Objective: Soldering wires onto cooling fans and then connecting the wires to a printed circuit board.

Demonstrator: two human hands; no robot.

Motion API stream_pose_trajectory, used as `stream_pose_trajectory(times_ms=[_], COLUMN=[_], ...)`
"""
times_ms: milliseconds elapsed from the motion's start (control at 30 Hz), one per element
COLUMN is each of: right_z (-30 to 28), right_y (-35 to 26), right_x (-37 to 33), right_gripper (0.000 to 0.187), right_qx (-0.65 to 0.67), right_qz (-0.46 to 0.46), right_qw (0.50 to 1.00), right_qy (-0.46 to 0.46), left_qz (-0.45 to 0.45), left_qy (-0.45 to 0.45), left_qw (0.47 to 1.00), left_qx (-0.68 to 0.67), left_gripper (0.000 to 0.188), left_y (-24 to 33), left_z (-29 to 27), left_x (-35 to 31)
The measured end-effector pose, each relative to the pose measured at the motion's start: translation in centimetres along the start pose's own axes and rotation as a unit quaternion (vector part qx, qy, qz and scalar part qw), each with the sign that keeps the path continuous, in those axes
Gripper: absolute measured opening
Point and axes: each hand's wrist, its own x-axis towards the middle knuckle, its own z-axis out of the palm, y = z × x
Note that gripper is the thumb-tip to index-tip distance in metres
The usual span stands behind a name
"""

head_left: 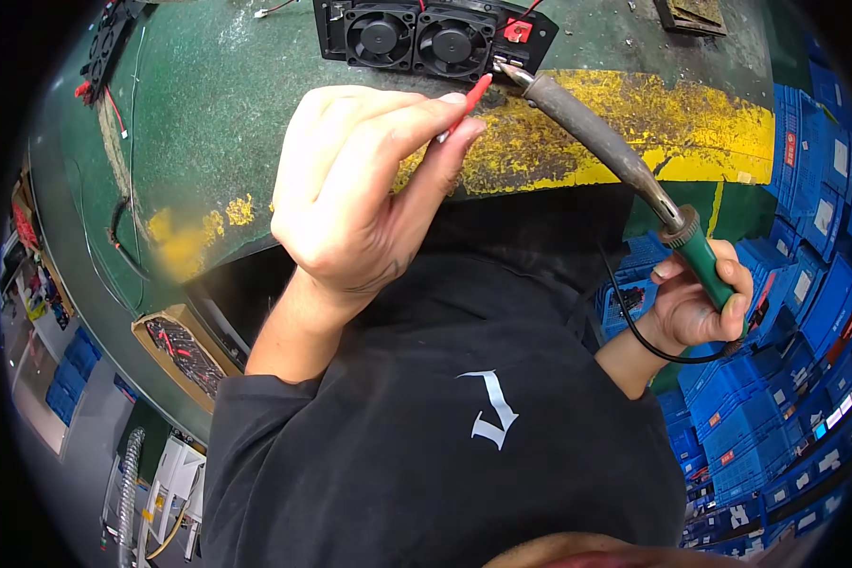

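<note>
The right hand (701,298) was curled firmly around the green handle (703,263) of the iron (615,151), which slanted toward the fan unit; rigid and probably fairly light, it seemed safest gripped there, well clear of the hot tip (518,75). The left hand (350,189) had thumb and forefinger pinched together on the red lead (476,97), just short of the unit; thin and likely soft, that called for a pinch near its end. Beyond, on the table (208,114), lay the fan unit (414,40), likely light, its blades fragile, best steadied by the frame. Whether the tip touched its metal tabs (509,62) was hard to tell. Counted: one iron, one pinched lead, one unit, two fans (452,42) in it, one red socket (518,30).
</note>
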Motion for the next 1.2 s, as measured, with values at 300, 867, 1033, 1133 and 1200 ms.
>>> stream_pose_trajectory(times_ms=[300, 867, 1033, 1133, 1200], right_z=[0.0, -0.3, -0.4, -0.5, -0.5], right_y=[0.0, 0.3, 0.5, 0.6, 0.3], right_x=[0.0, 0.1, 0.1, 0.1, 0.0], right_gripper=[0.044, 0.045, 0.045, 0.045, 0.045], right_qx=[0.000, 0.015, 0.023, 0.025, 0.022], right_qz=[0.005, 0.015, 0.017, 0.016, 0.018], right_qw=[1.000, 1.000, 0.999, 1.000, 0.999], right_qy=[-0.003, 0.014, 0.017, 0.010, 0.023], left_qz=[0.005, 0.011, 0.004, 0.004, 0.005], left_qy=[0.001, 0.027, 0.032, 0.026, 0.029], left_qw=[1.000, 1.000, 0.999, 1.000, 0.999], left_qx=[-0.001, 0.000, -0.003, -0.007, -0.014], left_gripper=[0.021, 0.022, 0.021, 0.021, 0.021], left_y=[0.0, -0.6, -0.6, -0.7, -0.7], left_z=[-0.1, 0.9, 1.0, 1.1, 1.4], left_x=[0.1, 0.2, 0.0, 0.1, 0.2])
